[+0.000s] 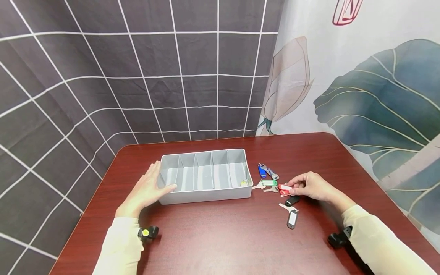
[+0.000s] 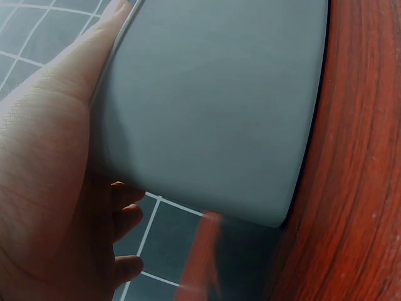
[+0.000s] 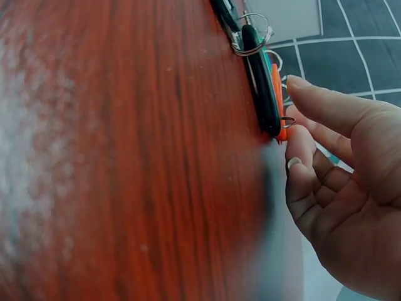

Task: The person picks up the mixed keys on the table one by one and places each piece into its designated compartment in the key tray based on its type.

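Observation:
A grey tray (image 1: 206,196) with several compartments in a row sits on the table. My left hand (image 1: 146,191) rests at its left end, fingers extended along the outside and thumb lying over the front rim. The tray's outer wall (image 2: 213,113) fills much of the left wrist view. To the right of the tray, my right hand (image 1: 311,186) pinches a red key tag (image 1: 284,187) between thumb and fingertips, low over the table. A black key tag (image 3: 260,88) lies right beside the red one. Something yellow (image 1: 244,183) sits in the tray's rightmost compartment.
Behind the red tag lie a blue key tag (image 1: 262,171) with keys and a green key tag (image 1: 269,183) with a key. Nearer me is a dark key tag with a white label (image 1: 292,219). A grid-patterned curtain (image 1: 199,91) hangs behind the table (image 1: 220,236).

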The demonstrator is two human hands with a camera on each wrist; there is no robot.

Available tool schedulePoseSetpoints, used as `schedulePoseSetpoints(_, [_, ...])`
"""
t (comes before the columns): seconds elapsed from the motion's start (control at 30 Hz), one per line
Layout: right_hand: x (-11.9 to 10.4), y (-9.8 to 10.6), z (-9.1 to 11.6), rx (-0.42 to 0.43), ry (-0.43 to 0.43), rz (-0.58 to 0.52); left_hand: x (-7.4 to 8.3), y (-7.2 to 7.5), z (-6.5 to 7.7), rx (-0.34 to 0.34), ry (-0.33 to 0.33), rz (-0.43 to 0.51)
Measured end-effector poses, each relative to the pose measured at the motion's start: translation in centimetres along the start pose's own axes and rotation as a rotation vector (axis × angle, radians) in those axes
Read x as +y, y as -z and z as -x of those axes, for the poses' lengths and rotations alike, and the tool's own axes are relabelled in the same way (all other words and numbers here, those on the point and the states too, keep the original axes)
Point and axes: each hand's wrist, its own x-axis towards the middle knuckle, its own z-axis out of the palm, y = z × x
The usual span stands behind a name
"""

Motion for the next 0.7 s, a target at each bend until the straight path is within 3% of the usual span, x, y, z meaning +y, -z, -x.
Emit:
schedulePoseSetpoints(0.37, [0.10,-0.33,-0.31,0.056,-0.029,0.070,-0.01,0.03,0.01,0.001,0.000,0.009])
schedulePoseSetpoints(0.7, [0.53,-0.52,-0.49,0.075,-0.002,0.109,0.04,-0.01,0.01,0.005,0.001,0.014])
